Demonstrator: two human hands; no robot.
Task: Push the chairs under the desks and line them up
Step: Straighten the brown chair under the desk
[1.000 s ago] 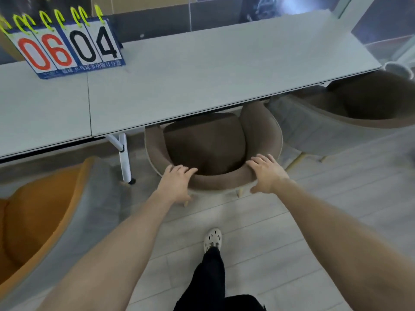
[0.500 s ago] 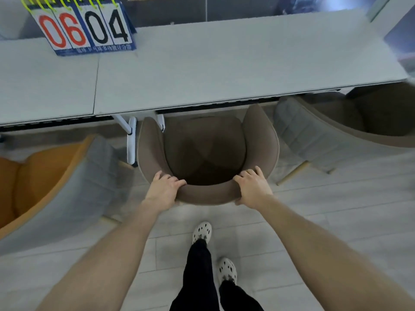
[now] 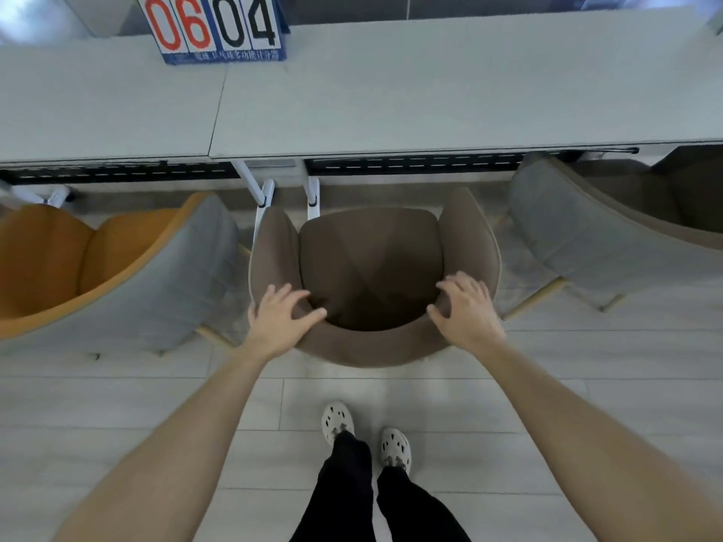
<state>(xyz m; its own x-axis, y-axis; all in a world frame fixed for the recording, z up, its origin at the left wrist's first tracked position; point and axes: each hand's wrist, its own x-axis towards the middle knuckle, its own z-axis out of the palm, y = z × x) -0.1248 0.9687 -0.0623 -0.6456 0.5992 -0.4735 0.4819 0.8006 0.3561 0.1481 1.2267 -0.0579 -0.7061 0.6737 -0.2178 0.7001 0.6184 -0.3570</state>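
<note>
I have both hands on the curved back of the brown chair [image 3: 371, 267] in front of me. My left hand [image 3: 279, 318] rests on the left end of the backrest with its fingers [image 3: 291, 297] spread and loose, the thumb reaching over the inner edge toward the seat. My right hand [image 3: 465, 311] sits on the right end, fingers [image 3: 455, 283] spread and curled lightly over the top; neither hand is clamped tight. The chair faces the worktop [image 3: 430, 91], its front edge near the white legs [image 3: 313, 193] and its seat fully out in the open on the floor [image 3: 587, 385]. To its left stands an orange chair [image 3: 78, 260] with a grey shell, angled; to its right a grey-backed chair [image 3: 587, 236], partly under the worktop. A flip scoreboard [image 3: 219, 29] reading 06 04 stands on the worktop. My pale shoes [image 3: 338, 420] are just behind the brown chair.
</note>
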